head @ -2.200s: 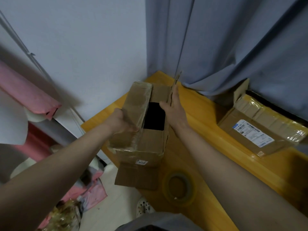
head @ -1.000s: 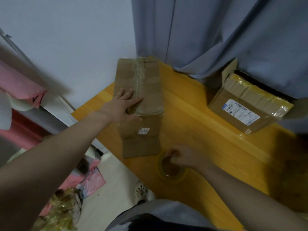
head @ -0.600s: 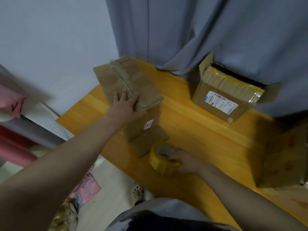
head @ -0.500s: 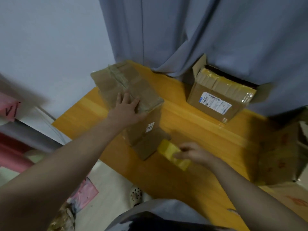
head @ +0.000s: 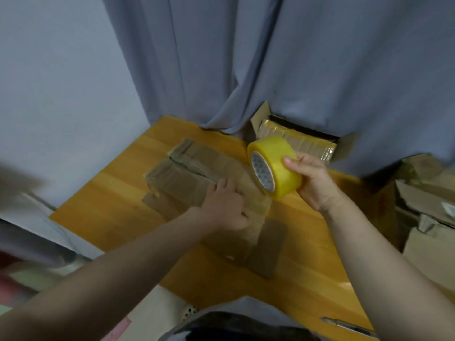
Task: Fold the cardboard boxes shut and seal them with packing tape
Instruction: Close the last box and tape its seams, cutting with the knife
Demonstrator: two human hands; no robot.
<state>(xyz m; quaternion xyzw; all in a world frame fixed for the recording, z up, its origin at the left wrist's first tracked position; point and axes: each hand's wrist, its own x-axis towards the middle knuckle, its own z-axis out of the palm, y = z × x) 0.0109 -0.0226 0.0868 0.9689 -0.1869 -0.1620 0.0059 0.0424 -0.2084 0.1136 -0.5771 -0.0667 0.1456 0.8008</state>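
Observation:
A brown cardboard box [head: 183, 172] lies on the wooden table [head: 108, 195] with its top flaps folded down and a loose flap [head: 268, 247] hanging at its near end. My left hand [head: 225, 207] rests on the box's top near that end and presses the flaps down. Above the box's right side, my right hand [head: 314, 184] grips a yellow roll of packing tape [head: 277, 168]. A short clear strip runs from the roll down to the box beside my left hand.
A second box [head: 304, 141], wrapped in yellowish tape, sits at the back against the grey curtain [head: 270, 70]. Several more cardboard boxes [head: 428, 207] are piled at the right. A slim metal tool [head: 349, 326] lies at the table's near edge.
My right hand lifted the tape roll off the table and raised it over the box. The box now lies turned across the table, my left hand still on its top.

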